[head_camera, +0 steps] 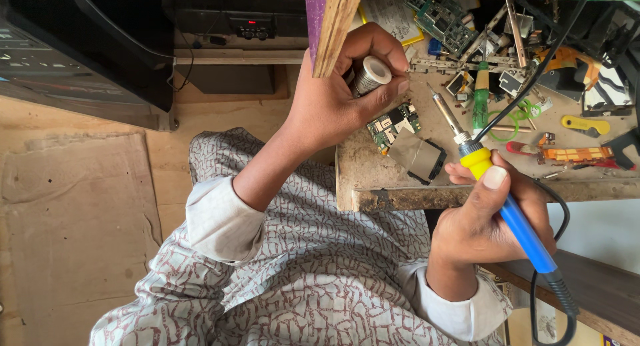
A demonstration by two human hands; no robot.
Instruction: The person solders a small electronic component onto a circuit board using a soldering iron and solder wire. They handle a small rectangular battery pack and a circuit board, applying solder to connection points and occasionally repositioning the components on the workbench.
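My left hand (340, 96) grips a small spool of solder wire (370, 75), held above the worn wooden bench (400, 196). My right hand (490, 216) holds a soldering iron (497, 186) with a blue handle and yellow collar; its metal tip (443, 109) points up and left. Between the two hands, on the bench, lies a small green circuit board (395, 123) joined to a grey and black part (419, 158). The iron's tip is just right of that board, apart from it.
A green-handled screwdriver (481, 96), yellow tool (587, 126), red-handled tool (527, 149), orange flex strips (577, 153) and more circuit boards (443, 19) litter the bench. A wooden post (333, 26) stands beside my left hand. A dark device (73, 59) sits at left. The iron's black cord (533, 73) crosses the bench.
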